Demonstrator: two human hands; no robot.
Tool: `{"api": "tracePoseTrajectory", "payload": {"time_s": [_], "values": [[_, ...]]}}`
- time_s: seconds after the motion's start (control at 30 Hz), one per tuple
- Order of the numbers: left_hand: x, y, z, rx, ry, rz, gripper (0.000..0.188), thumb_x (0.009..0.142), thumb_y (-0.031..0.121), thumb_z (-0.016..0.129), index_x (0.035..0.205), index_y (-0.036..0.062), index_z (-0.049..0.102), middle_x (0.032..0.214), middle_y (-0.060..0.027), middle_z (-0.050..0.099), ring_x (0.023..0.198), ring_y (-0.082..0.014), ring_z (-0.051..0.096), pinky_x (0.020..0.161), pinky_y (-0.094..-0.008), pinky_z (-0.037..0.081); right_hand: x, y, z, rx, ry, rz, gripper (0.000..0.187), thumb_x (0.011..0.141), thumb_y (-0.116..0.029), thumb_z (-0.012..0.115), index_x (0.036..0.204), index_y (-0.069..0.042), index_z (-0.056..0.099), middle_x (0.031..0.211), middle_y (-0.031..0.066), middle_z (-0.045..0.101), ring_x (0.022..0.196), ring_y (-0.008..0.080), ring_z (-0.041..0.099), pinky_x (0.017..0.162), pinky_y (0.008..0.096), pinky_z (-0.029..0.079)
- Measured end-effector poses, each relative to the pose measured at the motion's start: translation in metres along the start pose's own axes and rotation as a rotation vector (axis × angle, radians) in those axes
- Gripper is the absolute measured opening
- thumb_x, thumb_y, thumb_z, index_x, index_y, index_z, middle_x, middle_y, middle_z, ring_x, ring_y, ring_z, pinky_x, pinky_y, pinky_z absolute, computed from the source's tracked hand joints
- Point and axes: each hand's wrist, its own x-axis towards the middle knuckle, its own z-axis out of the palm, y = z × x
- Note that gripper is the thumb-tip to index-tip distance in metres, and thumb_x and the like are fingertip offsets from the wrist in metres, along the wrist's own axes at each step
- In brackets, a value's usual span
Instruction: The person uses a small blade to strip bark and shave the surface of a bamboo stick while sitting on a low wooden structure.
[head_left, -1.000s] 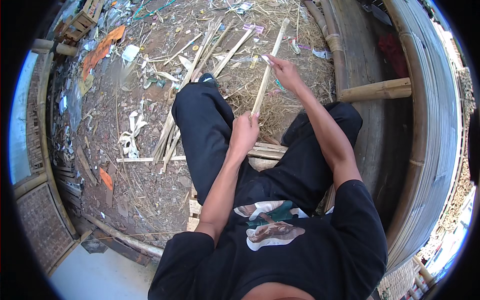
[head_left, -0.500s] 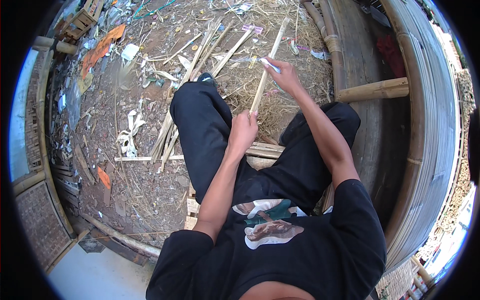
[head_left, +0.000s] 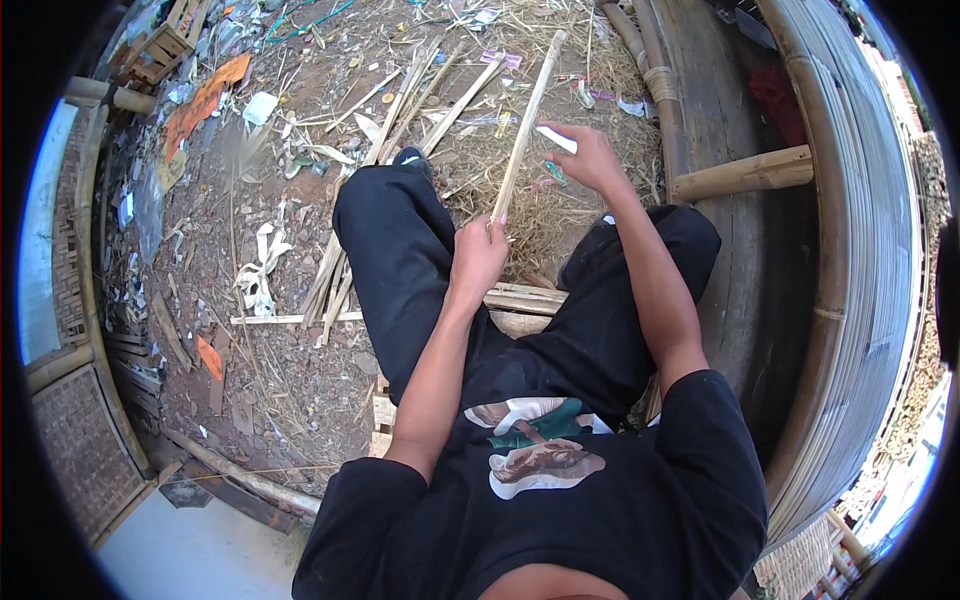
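Note:
Between my knees, my left hand [head_left: 479, 262] grips the lower end of a long pale bamboo strip [head_left: 528, 125]. The strip slants up and away, its far end free above the littered ground. My right hand [head_left: 590, 160] is closed on a knife; its short, bright blade [head_left: 557, 139] points left toward the strip. A small gap shows between blade and strip. The knife's handle is hidden in my fingers.
Several split bamboo strips [head_left: 400, 105] lie beyond and beside my left leg. A bamboo-framed wooden platform [head_left: 705, 90] runs along my right. Scraps, straw and an orange sheet [head_left: 205, 100] litter the ground. A wooden crate [head_left: 165, 45] stands far left.
My right hand has drawn back toward me and right, taking the blade off the strip. The strip has shifted slightly left with my left hand.

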Motion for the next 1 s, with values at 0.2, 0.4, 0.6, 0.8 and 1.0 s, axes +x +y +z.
{"api": "tracePoseTrajectory", "payload": {"time_s": [0.2,0.4,0.6,0.8,1.0], "values": [[0.0,0.004,0.003,-0.005,0.005,0.024,0.029,0.092,0.017,0.052,0.083,-0.0088,0.06,0.061,-0.0268,0.056,0.058,-0.042,0.059,0.055,-0.0473,0.043,0.002,-0.002,0.002,-0.034,0.108,-0.118,0.032,0.086,-0.018,0.062,0.118,-0.017,0.064,0.104,0.0201,0.065,0.094,0.032,0.064,0.08,0.039,0.049],[-0.002,0.006,0.006,0.016,0.016,0.023,0.028,0.091,0.017,0.052,0.082,-0.0081,0.059,0.063,-0.0281,0.056,0.063,-0.0446,0.058,0.058,-0.05,0.042,0.013,-0.003,0.026,-0.003,0.05,-0.175,0.032,0.089,-0.01,0.054,0.118,-0.018,0.064,0.089,0.0216,0.066,0.081,0.0342,0.066,0.072,0.0407,0.05],[-0.003,-0.003,0.012,0.016,0.038,0.05,0.027,0.092,0.017,0.052,0.084,-0.0076,0.059,0.066,-0.0288,0.057,0.065,-0.0459,0.058,0.059,-0.0512,0.042,0.026,0.008,0.037,-0.011,0.134,-0.187,0.032,0.088,-0.009,0.052,0.118,-0.016,0.063,0.093,0.0217,0.066,0.085,0.0353,0.065,0.075,0.042,0.051],[0.0,-0.008,0.011,0.055,0.049,0.018,0.027,0.092,0.017,0.052,0.083,-0.0079,0.059,0.068,-0.0293,0.058,0.069,-0.0466,0.058,0.061,-0.0517,0.044,0.021,0.013,0.052,0.015,0.014,-0.14,0.032,0.089,-0.01,0.051,0.119,-0.016,0.063,0.097,0.0203,0.066,0.09,0.0343,0.065,0.08,0.0389,0.051],[0.005,-0.007,0.008,0.061,0.077,0.016,0.026,0.091,0.015,0.052,0.083,-0.0085,0.059,0.068,-0.0298,0.058,0.07,-0.0464,0.058,0.062,-0.0518,0.044,-0.003,0.005,0.075,0.076,-0.087,-0.289,0.033,0.089,-0.009,0.05,0.118,-0.016,0.063,0.085,0.0212,0.065,0.072,0.0315,0.065,0.069,0.0373,0.049]]}}
